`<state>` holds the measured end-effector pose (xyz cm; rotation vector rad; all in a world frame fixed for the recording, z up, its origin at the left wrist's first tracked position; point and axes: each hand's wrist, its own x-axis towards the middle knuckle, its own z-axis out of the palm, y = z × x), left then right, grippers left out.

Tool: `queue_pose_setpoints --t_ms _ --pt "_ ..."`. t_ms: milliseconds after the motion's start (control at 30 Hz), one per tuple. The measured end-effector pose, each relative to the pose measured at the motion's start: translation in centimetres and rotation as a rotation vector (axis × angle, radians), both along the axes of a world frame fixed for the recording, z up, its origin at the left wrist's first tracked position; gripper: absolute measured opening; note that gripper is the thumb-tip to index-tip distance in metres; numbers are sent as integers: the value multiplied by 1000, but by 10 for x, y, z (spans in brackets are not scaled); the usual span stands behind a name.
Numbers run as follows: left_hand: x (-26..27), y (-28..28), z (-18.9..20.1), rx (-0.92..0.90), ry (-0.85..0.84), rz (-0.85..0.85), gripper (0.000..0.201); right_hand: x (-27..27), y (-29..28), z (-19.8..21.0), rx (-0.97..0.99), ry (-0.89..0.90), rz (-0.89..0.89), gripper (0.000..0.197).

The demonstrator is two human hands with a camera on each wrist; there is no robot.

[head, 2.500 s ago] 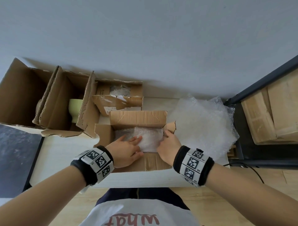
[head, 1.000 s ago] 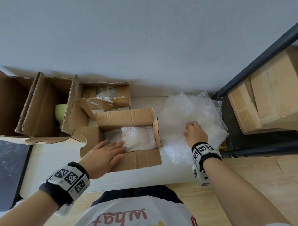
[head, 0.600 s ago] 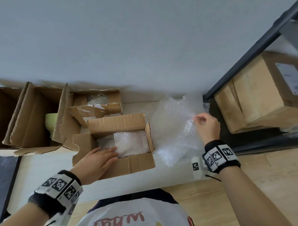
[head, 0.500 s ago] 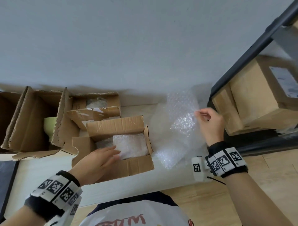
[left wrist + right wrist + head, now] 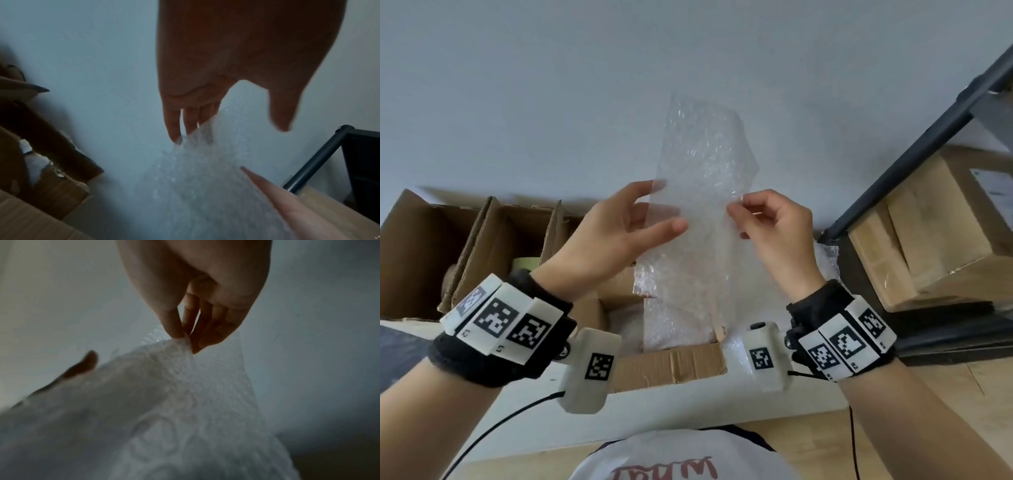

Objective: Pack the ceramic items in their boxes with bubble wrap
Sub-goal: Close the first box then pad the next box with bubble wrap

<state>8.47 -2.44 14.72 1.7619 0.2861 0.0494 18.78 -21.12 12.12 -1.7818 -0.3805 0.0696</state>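
Observation:
A clear sheet of bubble wrap [image 5: 702, 192] hangs upright in the air above the open cardboard box [image 5: 671, 363] in front of me. My right hand [image 5: 736, 202] pinches the sheet's right edge between thumb and fingers, as the right wrist view confirms [image 5: 185, 337]. My left hand [image 5: 669, 205] is spread at the left edge, its straight fingers [image 5: 191, 120] behind the sheet [image 5: 205, 178] and the thumb apart in front. A pale green ceramic item [image 5: 525, 263] peeks out of a box to the left.
Several open cardboard boxes [image 5: 431, 253] stand along the wall at the left. More bubble wrap [image 5: 825, 260] lies on the white table to the right. A dark metal shelf [image 5: 914, 154] with closed cartons [image 5: 935, 233] stands at the far right.
My right hand lifted a sheet off the bubble wrap pile and carried it left, up over the box. My left hand left the box and rose to the sheet's left edge.

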Motion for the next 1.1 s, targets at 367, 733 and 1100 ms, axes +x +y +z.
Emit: queue_pose_setpoints --t_ms 367,733,1100 --pt "-18 17 23 74 -208 81 11 -3 23 -28 234 529 268 95" --pt "-50 60 25 36 -193 248 34 1 22 -42 533 741 476 47" --pt "-63 80 -11 332 -98 156 49 13 4 -36 145 526 510 51"
